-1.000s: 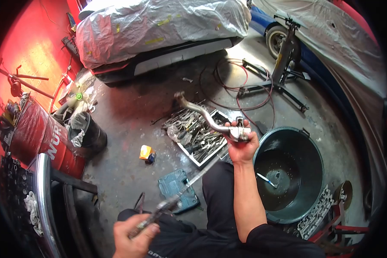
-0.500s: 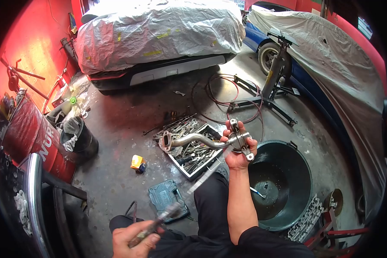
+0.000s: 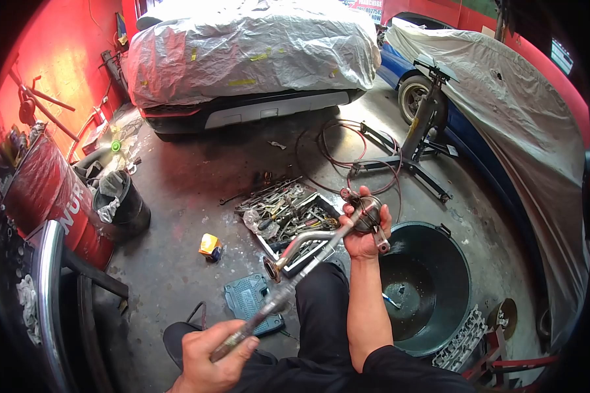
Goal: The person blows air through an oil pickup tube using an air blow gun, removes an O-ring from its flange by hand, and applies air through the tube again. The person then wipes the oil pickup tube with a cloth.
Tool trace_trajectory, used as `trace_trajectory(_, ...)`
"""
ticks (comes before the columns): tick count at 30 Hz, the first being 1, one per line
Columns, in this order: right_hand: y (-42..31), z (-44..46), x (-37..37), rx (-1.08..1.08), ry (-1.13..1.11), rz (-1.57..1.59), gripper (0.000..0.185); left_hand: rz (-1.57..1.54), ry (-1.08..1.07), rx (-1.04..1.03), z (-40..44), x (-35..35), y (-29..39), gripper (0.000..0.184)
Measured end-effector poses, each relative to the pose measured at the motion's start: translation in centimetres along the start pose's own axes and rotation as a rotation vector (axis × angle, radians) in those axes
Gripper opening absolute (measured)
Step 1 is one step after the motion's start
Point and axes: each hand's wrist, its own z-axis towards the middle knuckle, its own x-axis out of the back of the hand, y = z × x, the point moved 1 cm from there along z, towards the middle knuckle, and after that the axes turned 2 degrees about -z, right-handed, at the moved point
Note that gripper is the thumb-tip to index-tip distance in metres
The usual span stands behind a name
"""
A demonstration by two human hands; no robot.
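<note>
In my right hand (image 3: 367, 239) is a bent metal pipe (image 3: 301, 241), gripped by its round, lugged end and looking like an oil pickup tube. Its flange (image 3: 271, 268) points down and left. My left hand (image 3: 216, 354) is closed around the dark handle of a long, slim metal tool (image 3: 276, 300). The tool slants up to the right and its far end meets or overlaps the pipe near my right hand; contact is hard to tell. Below the pipe a white-edged tray (image 3: 321, 200) holds jumbled wrenches and other tools.
A large dark tub (image 3: 462, 262) with some liquid stands right of my right arm. Near my knees lie a teal tool case (image 3: 246, 295) and a yellow-and-white box (image 3: 210, 245). A metal stand (image 3: 416, 137), coiled hose (image 3: 318, 154), black bin (image 3: 128, 209) and red drum (image 3: 78, 203) stand around.
The pipe has turned in my right hand, its flanged end swinging down from over the tool tray. My left hand has moved slightly right, bringing the tool across the pipe.
</note>
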Motion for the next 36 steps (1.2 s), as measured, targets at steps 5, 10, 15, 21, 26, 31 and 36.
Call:
trace_trajectory(5, -0.4, 0.8, -0.4, -0.037, -0.087, -0.091, 0.064, -0.097, 0.005, 0.149, 0.6, 0.3, 0.7, 0.013)
trace_trajectory(10, -1.6, 1.3, -0.9, -0.087, -0.120, -0.097, 0.061, -0.174, -0.050, 0.147, -0.5, 0.7, 0.3, 0.014)
trace_trajectory(15, -2.7, 2.3, -1.4, -0.141, -0.238, -0.241, 0.063, -0.075, 0.057, -0.052, -0.5, 1.4, 1.5, 0.022)
trace_trajectory(21, -3.5, 3.3, -3.7, -0.203, -0.267, -0.356, 0.059, -0.076, 0.047, 0.052, 0.7, 1.9, 1.3, 0.022)
trace_trajectory(26, -4.2, 3.6, -2.6, -0.258, -0.283, -0.221, 0.052, -0.263, 0.077, 0.261, 0.6, 2.5, 0.7, 0.022)
trace_trajectory(31, -4.3, 3.1, 0.2, -0.319, -0.218, 0.083, 0.056, -0.195, -0.002, 0.228, -0.8, 1.8, -1.6, 0.020)
trace_trajectory(36, -6.0, 3.6, 2.4, -0.173, -0.177, -0.052, 0.061, -0.087, -0.090, 0.230, -2.3, 3.2, -1.6, 0.020)
